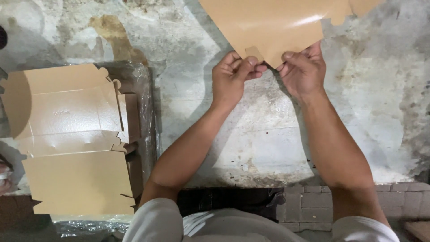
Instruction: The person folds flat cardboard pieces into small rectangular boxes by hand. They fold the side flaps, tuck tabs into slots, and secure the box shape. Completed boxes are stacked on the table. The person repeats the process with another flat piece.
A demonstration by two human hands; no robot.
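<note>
A flat tan cardboard box blank (277,22) hangs over a grey concrete floor at the top centre, partly cut off by the upper edge. My left hand (233,78) pinches a small tab at its lower corner between thumb and fingers. My right hand (303,69) grips the same corner from the right, fingers curled onto the card's edge. Both hands are close together, nearly touching.
A stack of unfolded tan box blanks (74,139) lies at the left on clear plastic wrap (145,112). The stained concrete floor (251,139) spreads below the hands. A brick edge (313,204) runs along the bottom right. Something small shows at the far left edge (3,177).
</note>
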